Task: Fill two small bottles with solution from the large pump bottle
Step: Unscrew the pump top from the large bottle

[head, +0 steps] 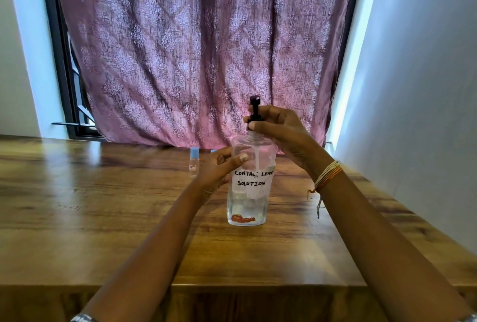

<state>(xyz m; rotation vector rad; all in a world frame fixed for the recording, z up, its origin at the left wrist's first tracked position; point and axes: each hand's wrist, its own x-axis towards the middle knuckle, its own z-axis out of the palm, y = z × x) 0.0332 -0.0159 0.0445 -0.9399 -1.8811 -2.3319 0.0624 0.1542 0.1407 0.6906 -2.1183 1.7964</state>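
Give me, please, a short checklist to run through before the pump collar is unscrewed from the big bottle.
1. Large pump bottle upright on the wooden table: ok.
2. Left hand holds the bottle body steady: ok.
3. Right hand grips the black pump at its collar: ok.
4. Solution inside: ok, liquid shows in the lower part.
5. Small bottle ready to receive: not ok, its blue cap is on and it stands behind the left hand.
6. Second small bottle: cannot tell, only a blue tip shows behind the left hand.

label (251, 178) on large pump bottle (247, 208) | handwritten "contact lens solution"; small bottle (193, 164) label | unreadable
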